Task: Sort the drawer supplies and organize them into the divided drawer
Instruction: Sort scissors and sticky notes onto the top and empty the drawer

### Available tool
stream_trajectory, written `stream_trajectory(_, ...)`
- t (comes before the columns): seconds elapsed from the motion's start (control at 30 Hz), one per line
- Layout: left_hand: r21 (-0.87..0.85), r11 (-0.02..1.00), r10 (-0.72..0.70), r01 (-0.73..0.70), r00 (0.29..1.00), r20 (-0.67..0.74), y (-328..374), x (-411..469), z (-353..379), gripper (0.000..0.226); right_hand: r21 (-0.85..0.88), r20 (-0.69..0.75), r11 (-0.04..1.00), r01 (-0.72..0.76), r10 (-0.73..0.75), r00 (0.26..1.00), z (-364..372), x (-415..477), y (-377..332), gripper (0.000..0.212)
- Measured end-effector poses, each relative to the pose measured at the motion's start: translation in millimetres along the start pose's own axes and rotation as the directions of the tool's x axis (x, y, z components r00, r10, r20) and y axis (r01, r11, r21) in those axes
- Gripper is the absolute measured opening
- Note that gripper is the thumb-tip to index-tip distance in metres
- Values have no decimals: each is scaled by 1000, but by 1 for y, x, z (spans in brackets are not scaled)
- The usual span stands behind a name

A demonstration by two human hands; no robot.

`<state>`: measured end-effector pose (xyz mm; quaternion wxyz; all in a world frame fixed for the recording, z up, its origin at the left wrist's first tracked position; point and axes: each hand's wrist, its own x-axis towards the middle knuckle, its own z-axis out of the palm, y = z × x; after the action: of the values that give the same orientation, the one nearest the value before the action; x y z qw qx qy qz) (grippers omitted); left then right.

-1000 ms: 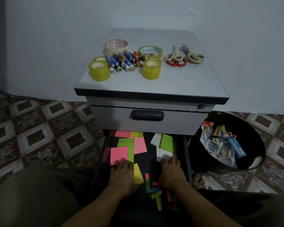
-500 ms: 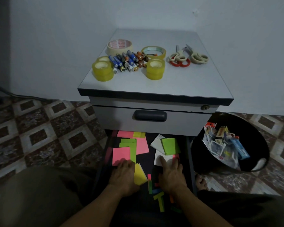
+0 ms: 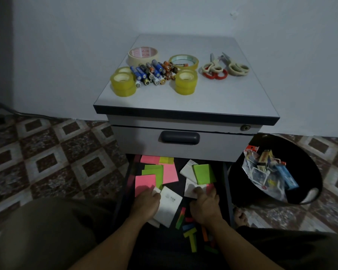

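Observation:
The lower drawer point(image 3: 225, 184) of the grey cabinet is pulled out, its inside dark. Pink sticky notes point(image 3: 144, 184), green sticky notes point(image 3: 204, 173) and yellow ones point(image 3: 166, 160) lie loose in it, with several small coloured flag strips point(image 3: 190, 236) nearer me. My left hand point(image 3: 145, 204) grips a white pad point(image 3: 169, 206) at its left edge. My right hand point(image 3: 206, 206) rests its fingertips on a white note point(image 3: 189, 189) beside a pink one. On the cabinet top point(image 3: 183, 102) stand tape rolls point(image 3: 123, 84), a heap of batteries point(image 3: 152, 73) and scissors point(image 3: 215, 69).
A black bin point(image 3: 312, 172) with torn packaging stands on the floor right of the drawer. The upper drawer with its dark handle point(image 3: 180, 137) is closed just above my hands. My knees flank the drawer, and a bare foot point(image 3: 240, 219) is near the bin.
The yellow pad by my left hand no longer shows; a white pad is in that hand now. My right hand shifted slightly forward onto the white note.

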<state>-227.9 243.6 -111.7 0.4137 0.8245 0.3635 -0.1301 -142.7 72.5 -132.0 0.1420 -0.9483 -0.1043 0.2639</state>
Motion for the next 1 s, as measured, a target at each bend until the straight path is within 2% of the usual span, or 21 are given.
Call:
stream_trajectory(0.1,-11,996,-84,83,994,-76,-6,5,-4,23,45,-42,999,-31,33,999,2,7,2,53)
stream_trajectory(0.17,-125,984,-128,124,991,-25,-10,5,-6,21,58,-82,998,-34,39,996,1,10,1,49)
stream_trajectory(0.23,-191,965,-173,179,984,45,-14,7,-6,41,78,-119,996,-43,52,991,-2,11,-1,49)
stream_trajectory(0.3,-123,975,-178,183,983,50,-15,6,-4,51,123,-130,990,-61,77,988,-3,12,-4,54)
stream_trajectory(0.4,-21,985,-170,170,985,17,-15,7,1,48,245,-148,964,-105,145,978,-1,16,-7,65)
stream_trajectory(0.5,-10,985,-171,171,985,13,-17,8,5,39,404,-138,899,-170,244,960,0,20,-9,80)
stream_trajectory(0.63,-29,988,-152,151,988,-13,-17,8,5,33,480,-97,844,-239,322,942,0,19,-14,91)
stream_trajectory(0.87,-41,991,-129,127,991,-38,-18,11,5,29,549,-56,771,-323,419,906,0,22,-24,86)
stream_trajectory(1.0,-46,988,-150,147,987,-64,-20,15,5,21,596,14,703,-389,475,880,1,36,-24,70)
